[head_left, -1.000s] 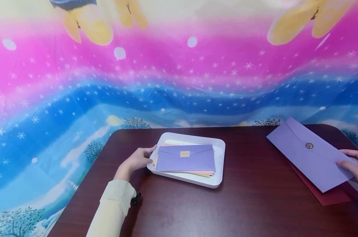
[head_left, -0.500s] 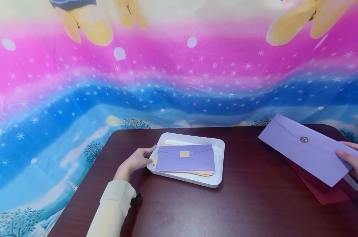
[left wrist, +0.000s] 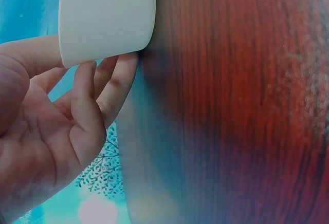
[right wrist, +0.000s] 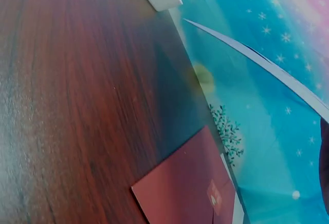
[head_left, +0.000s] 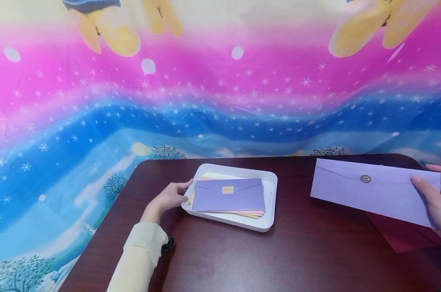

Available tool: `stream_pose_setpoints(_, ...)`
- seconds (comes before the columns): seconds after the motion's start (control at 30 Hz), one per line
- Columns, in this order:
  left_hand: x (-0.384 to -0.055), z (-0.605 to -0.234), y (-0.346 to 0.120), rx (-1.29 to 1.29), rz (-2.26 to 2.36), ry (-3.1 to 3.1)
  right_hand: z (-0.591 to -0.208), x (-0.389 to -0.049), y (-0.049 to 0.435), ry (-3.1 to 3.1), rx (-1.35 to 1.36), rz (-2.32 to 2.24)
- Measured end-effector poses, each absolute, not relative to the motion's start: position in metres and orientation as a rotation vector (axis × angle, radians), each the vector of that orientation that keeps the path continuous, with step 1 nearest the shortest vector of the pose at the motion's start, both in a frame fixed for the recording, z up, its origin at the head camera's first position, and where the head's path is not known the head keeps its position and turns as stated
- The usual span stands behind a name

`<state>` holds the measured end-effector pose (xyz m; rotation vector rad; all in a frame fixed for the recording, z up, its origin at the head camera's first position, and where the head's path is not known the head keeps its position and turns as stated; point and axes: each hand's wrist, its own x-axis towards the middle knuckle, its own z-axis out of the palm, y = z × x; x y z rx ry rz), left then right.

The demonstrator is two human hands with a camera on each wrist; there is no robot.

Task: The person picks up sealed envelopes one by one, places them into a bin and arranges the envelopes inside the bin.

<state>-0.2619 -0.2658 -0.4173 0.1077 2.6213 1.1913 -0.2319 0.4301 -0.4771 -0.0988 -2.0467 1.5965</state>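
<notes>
My left hand (head_left: 168, 198) holds the left end of a white tray (head_left: 270, 194), its fingers against the outer wall (left wrist: 108, 18) in the left wrist view. Inside the tray lies a stack of envelopes, topped by a purple envelope (head_left: 229, 202) with a small cream label. At the right, my right hand (head_left: 437, 202) pinches a lilac envelope (head_left: 337, 186) by its right end, thumb on the front. This envelope bears a dark round seal and hangs above the table; the right wrist view catches it nearly edge-on (right wrist: 257, 59).
Below the lilac envelope, a dark red envelope (head_left: 395, 233) lies on the brown table (head_left: 242, 263), partly covered from the head camera. A white edge (right wrist: 239, 208) shows beside it. A printed cloth backdrop (head_left: 220, 89) hangs behind the table's far edge.
My right hand has brought the lilac envelope leftward and turned it from a steep slant to nearly level. The left hand and the tray stay in place.
</notes>
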Motion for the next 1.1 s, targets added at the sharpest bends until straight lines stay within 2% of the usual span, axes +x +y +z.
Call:
stream_pose_setpoints(0.13,-0.262,-0.418,-0.266,0.11,1.185,2.627,-0.472,-0.234,0.42,-2.024,-0.079,1.633)
stream_pose_setpoints(0.3,-0.262,-0.417,-0.266,0.11,1.182,2.633,-0.43,-0.214,0.373,-1.865,-0.029,1.897)
stream_pose_setpoints(0.5,-0.262,-0.417,-0.266,0.106,1.167,2.635,-0.393,-0.196,0.329,-1.991,-0.211,1.821)
stream_pose_setpoints(0.87,-0.262,-0.417,-0.266,0.105,1.173,2.636,-0.392,-0.206,0.313,-2.046,-0.193,1.912)
stream_pose_setpoints(1.1,-0.262,-0.417,-0.266,0.101,1.17,2.641,-0.387,-0.217,0.294,-1.937,-0.078,2.181)
